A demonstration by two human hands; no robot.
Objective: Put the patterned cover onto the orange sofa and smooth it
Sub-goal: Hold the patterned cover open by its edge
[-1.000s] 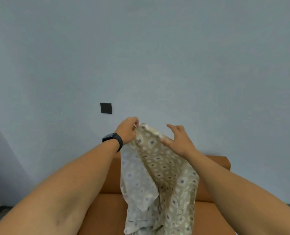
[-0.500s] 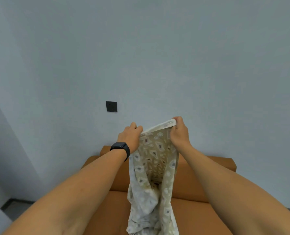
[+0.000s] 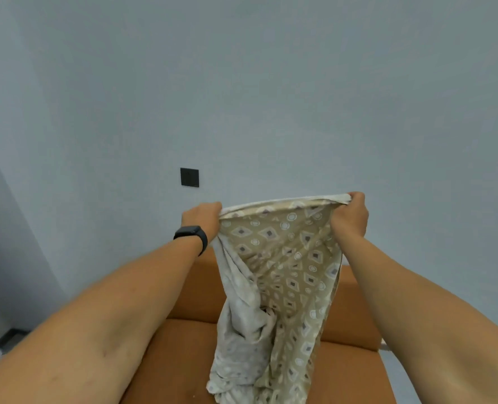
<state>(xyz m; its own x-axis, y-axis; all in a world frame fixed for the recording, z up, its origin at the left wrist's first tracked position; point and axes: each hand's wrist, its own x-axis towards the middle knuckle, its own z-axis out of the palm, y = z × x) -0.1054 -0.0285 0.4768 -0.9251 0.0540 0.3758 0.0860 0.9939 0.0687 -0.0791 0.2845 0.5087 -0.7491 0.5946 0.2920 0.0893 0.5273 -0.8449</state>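
The patterned cover (image 3: 282, 275) hangs in the lower middle of the frame, held up by its top edge between two raised hands. Its face is a tan or beige cloth printed with rows of pale diamonds that have dark grey centres, mixed with small white rings. The reverse side, showing on the left fold, is a washed-out whitish grey where the same print comes through only faintly. A narrow white hem runs along the top edge, pulled into a shallow arc between the hands.

The left hand (image 3: 202, 218), just left of centre, has its fingers curled tightly over the left corner of that hem, so its grip is closed on the cloth. A black wristband (image 3: 191, 236) sits on that wrist. The right hand (image 3: 351, 218), right of centre and slightly higher, is likewise a fist bunched round the right corner of the hem.

Below the hands the cloth narrows and gathers into loose vertical folds, with a crumpled knot about halfway down, and its lower end reaches the bottom edge of the frame in front of the seat.

The orange sofa (image 3: 183, 354) fills the lower centre behind the cover, its backrest and seat uncovered. A grey-blue wall (image 3: 271, 83) takes up the upper frame, with a small black square plate (image 3: 189, 177) on it at centre left.
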